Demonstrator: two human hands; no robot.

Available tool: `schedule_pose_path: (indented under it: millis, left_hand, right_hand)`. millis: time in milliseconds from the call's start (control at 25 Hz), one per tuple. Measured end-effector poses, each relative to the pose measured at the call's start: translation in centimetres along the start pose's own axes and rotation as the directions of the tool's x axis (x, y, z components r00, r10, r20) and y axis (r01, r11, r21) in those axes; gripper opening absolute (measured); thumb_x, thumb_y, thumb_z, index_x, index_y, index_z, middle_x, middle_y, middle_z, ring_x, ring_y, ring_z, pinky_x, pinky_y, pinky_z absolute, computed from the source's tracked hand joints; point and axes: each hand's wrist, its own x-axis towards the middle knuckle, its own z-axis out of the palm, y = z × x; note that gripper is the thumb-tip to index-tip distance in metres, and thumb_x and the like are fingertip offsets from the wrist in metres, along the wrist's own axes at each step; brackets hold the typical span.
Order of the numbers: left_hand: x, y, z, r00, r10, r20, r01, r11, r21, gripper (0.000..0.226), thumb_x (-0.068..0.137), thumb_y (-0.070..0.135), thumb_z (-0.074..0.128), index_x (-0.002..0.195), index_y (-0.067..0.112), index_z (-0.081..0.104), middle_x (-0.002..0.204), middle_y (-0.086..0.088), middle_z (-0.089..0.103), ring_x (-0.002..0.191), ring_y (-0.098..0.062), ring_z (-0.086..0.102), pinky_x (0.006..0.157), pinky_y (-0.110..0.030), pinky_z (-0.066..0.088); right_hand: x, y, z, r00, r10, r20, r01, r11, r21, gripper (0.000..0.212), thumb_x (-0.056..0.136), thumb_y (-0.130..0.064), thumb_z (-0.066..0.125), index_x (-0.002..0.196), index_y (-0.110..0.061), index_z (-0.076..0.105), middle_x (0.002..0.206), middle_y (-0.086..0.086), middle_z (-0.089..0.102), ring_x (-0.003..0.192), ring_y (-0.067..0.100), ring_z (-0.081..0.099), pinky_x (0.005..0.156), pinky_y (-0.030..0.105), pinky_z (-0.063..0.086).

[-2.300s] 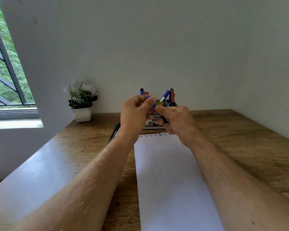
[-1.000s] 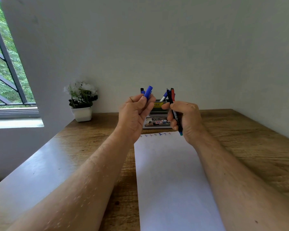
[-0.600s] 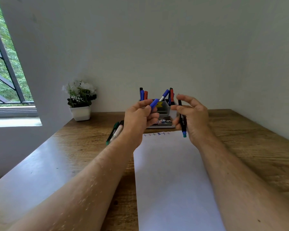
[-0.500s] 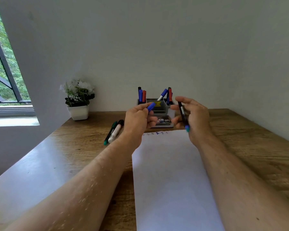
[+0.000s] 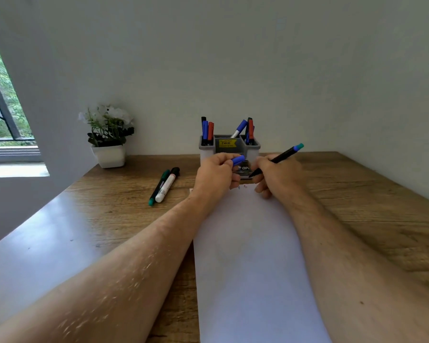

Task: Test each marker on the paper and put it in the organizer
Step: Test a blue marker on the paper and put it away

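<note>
Wooden table [image 5: 357,206] bearing paper [image 5: 248,256]; grey organizer [image 5: 206,151] at far edge. Right hand [image 5: 275,178] gripping black marker [image 5: 276,159], tip above paper's far end. Left hand [image 5: 214,175] pinching blue cap [image 5: 238,160].

We see a black marker [image 5: 278,158] tipped blue and teal; a blue cap [image 5: 238,160]; white paper [image 5: 253,256] on a brown wood-grain desk [image 5: 357,206]; a grey organizer [image 5: 229,148] with a yellow label [image 5: 227,143], holding blue, red and black markers [image 5: 207,129]; a white pot [image 5: 109,155]
</note>
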Motion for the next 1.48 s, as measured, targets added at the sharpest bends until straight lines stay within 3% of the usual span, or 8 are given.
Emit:
schedule_pose_path:
  millis: [240, 400, 560, 920, 1160, 1320, 1480]
  left_hand:
    - [0.4, -0.6, 0.0, 1.000, 0.016, 0.024, -0.016, 0.999, 0.036, 0.028, 0.102, 0.010, 0.044, 0.104, 0.025, 0.068, 0.089, -0.004, 0.067, 0.075, -0.014, 0.064, 0.074, -0.031, 0.061]
    - [0.5, -1.0, 0.2, 0.998, 0.007, 0.066, -0.013, 0.996, 0.085, 0.028, 0.102, 0.009, 0.045, 0.112, 0.021, 0.068, 0.103, -0.003, 0.071, 0.089, -0.011, 0.071, 0.080, -0.025, 0.058]
    - [0.6, -1.0, 0.3, 0.996, -0.029, 0.082, 0.020, 0.994, 0.105, 0.027, 0.102, 0.007, 0.046, 0.111, 0.018, 0.069, 0.114, -0.007, 0.068, 0.101, -0.016, 0.068, 0.089, -0.028, 0.056]
    - [0.9, -1.1, 0.6, 0.997, -0.059, 0.041, 0.052, 0.987, 0.150, 0.024, 0.102, 0.011, 0.047, 0.112, 0.020, 0.068, 0.107, -0.004, 0.069, 0.098, -0.016, 0.069, 0.092, -0.036, 0.056]
    - [1.2, -1.4, 0.6, 0.998, -0.055, 0.021, 0.051, 0.982, 0.179, 0.023, 0.102, 0.012, 0.049, 0.114, 0.019, 0.068, 0.106, -0.003, 0.070, 0.091, -0.011, 0.071, 0.082, -0.027, 0.058]
    - [1.1, -1.3, 0.4, 0.999, -0.047, 0.025, 0.042, 0.983, 0.179, 0.025, 0.102, 0.012, 0.049, 0.096, 0.028, 0.067, 0.094, 0.005, 0.068, 0.082, -0.006, 0.071, 0.065, -0.016, 0.054]
    - [0.7, -1.1, 0.3, 0.999, -0.044, 0.030, 0.038, 0.983, 0.179, 0.029, 0.101, 0.012, 0.050, 0.086, 0.033, 0.064, 0.093, 0.007, 0.068, 0.082, -0.005, 0.071, 0.062, -0.014, 0.051]
  right_hand:
    - [0.3, 0.2, -0.4, 0.994, 0.046, 0.097, -0.044, 0.999, -0.020, 0.007, 0.089, -0.015, 0.064, 0.084, -0.009, 0.065, 0.074, 0.014, 0.072, 0.054, 0.020, 0.066, 0.048, 0.028, 0.050]
    - [0.3, 0.0, -0.5, 0.996, 0.068, 0.054, -0.060, 0.989, -0.134, 0.015, 0.087, -0.025, 0.066, 0.083, -0.012, 0.064, 0.075, 0.006, 0.072, 0.052, 0.012, 0.059, 0.044, 0.022, 0.041]
    - [0.4, 0.1, -0.4, 0.998, 0.059, 0.033, -0.053, 0.983, -0.175, 0.019, 0.085, -0.031, 0.067, 0.082, -0.012, 0.065, 0.078, 0.005, 0.068, 0.064, 0.013, 0.056, 0.050, 0.024, 0.035]
    - [0.5, 0.3, -0.2, 0.997, 0.064, 0.039, -0.056, 0.980, -0.190, 0.021, 0.084, -0.031, 0.068, 0.090, -0.012, 0.060, 0.087, 0.006, 0.068, 0.065, 0.010, 0.055, 0.049, 0.023, 0.032]
    - [0.4, -0.2, -0.4, 0.996, 0.065, 0.053, -0.055, 0.985, -0.163, 0.019, 0.083, -0.024, 0.067, 0.075, -0.011, 0.057, 0.077, 0.009, 0.064, 0.058, 0.013, 0.053, 0.050, 0.023, 0.036]
    - [0.4, 0.0, -0.1, 0.995, 0.096, 0.035, -0.088, 0.980, -0.177, 0.027, 0.083, -0.030, 0.069, 0.096, -0.008, 0.065, 0.090, 0.009, 0.070, 0.066, 0.012, 0.055, 0.049, 0.023, 0.033]
    - [0.5, 0.1, -0.1, 0.995, 0.094, 0.015, -0.091, 0.984, -0.156, 0.023, 0.082, -0.027, 0.069, 0.092, -0.008, 0.062, 0.088, 0.009, 0.068, 0.062, 0.011, 0.054, 0.048, 0.022, 0.034]
